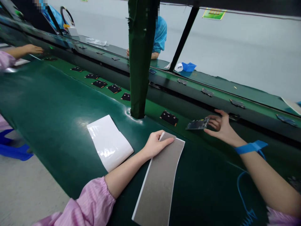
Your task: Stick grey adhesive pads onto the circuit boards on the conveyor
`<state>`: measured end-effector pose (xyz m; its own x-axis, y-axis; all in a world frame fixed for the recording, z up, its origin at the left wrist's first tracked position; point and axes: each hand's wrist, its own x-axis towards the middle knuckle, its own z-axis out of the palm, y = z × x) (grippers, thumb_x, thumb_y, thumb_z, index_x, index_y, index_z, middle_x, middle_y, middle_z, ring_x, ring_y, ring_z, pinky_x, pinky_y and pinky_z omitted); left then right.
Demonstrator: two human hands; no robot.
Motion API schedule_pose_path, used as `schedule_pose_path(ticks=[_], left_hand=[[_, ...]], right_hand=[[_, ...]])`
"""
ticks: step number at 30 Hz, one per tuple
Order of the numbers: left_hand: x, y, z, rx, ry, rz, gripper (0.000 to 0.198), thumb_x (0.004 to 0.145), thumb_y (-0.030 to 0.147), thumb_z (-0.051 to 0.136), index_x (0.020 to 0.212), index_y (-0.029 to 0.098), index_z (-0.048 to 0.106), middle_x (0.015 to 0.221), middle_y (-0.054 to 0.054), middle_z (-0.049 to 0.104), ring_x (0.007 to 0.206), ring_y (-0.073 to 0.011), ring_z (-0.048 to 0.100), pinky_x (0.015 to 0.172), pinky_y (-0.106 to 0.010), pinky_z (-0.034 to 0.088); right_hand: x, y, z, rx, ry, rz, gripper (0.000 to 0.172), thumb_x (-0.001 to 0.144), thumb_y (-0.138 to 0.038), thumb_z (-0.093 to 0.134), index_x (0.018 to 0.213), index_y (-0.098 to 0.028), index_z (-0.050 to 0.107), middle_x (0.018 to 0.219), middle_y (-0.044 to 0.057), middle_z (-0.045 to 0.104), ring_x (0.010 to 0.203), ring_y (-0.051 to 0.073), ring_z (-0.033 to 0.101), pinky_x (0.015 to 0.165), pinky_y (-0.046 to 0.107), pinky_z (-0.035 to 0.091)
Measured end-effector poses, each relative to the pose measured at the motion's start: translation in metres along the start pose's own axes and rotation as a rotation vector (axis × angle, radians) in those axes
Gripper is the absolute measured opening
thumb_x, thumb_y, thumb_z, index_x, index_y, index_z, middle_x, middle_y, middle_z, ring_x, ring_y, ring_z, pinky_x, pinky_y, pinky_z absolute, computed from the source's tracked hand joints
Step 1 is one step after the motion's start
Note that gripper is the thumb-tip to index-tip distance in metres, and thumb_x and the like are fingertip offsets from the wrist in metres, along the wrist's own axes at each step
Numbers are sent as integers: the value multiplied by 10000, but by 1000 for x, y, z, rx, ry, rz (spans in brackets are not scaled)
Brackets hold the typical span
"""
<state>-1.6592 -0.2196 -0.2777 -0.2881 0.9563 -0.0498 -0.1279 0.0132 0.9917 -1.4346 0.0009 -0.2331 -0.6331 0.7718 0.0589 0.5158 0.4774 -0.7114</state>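
Observation:
My left hand (156,145) rests on the top end of a long grey sheet (160,185) that lies on the green table, its fingers curled over the sheet's upper edge. My right hand (222,127) pinches a small dark circuit board (197,124) at its right end, just above the green belt. A blue wrist strap (250,147) with a coiled blue cord (244,201) sits on my right wrist.
A glossy white sheet (109,142) lies left of the grey one. Several dark boards (168,117) sit along the conveyor belt. A green-wrapped post (141,56) stands on the table. Another person's hand (33,49) reaches in at far left; a person in blue (160,34) works across the line.

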Motion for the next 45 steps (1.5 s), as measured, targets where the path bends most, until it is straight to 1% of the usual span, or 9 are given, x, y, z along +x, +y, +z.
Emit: schedule_pose_path(ticks=[6,9,16,22,27,31,36,40,45], left_hand=[[0,2,1,2,-4,0,297,735,430,705,695,163,581,681,16,577,616,-118,533,554,-221,392],[0,0,1,-3,-6,8,310,733,441,706,706,159,581,683,15,571,622,-118,529,557,-220,390],[2,-1,1,2,3,27,308,737,432,692,700,156,561,657,28,526,602,-106,490,560,-222,367],[2,0,2,-19,0,14,289,731,407,704,693,157,565,642,33,527,591,-103,481,552,-221,358],[2,-1,2,-39,-1,0,275,729,395,705,705,155,573,645,31,531,587,-102,480,550,-221,358],[1,1,1,-28,4,-6,283,719,405,708,698,158,573,651,25,542,597,-110,496,556,-225,368],[1,-1,0,-15,-1,25,306,719,439,709,705,159,587,676,16,564,614,-118,515,563,-228,380],[1,-1,1,-9,1,33,298,727,435,704,725,155,600,680,16,563,622,-117,516,569,-227,379],[1,0,1,13,3,49,293,733,429,700,731,152,605,666,24,552,609,-108,497,571,-225,369]], right_hand=[[-15,39,-13,-227,-8,183,945,636,-595,682,1415,-305,234,1451,204,393,1336,429,376,1024,584,421],[6,12,10,-289,-17,87,960,669,-641,661,1438,-235,254,1458,212,398,1332,423,387,1032,581,408],[73,-73,101,-471,-245,-160,1028,703,-528,715,1514,-203,175,1350,187,540,1181,377,564,923,490,498],[84,-76,91,-453,-282,-228,1077,646,-450,773,1512,-204,183,1136,135,654,1007,315,655,873,434,533],[68,-77,56,-165,-54,-318,1165,641,-557,760,1529,-248,73,1169,123,612,1097,312,606,940,485,518],[45,-41,42,-42,-25,-235,1144,658,-649,702,1521,-301,36,1226,125,573,1177,328,565,958,519,511],[13,-7,41,-200,-70,-36,939,652,-663,680,1426,-243,355,1272,166,568,1207,401,527,967,587,469],[-18,-41,55,-138,33,-170,465,824,-646,509,990,-237,653,1118,124,641,1081,323,600,916,490,503],[-45,-90,80,-38,-47,-256,362,858,-566,535,790,-238,672,1013,84,643,956,253,624,852,411,514]])
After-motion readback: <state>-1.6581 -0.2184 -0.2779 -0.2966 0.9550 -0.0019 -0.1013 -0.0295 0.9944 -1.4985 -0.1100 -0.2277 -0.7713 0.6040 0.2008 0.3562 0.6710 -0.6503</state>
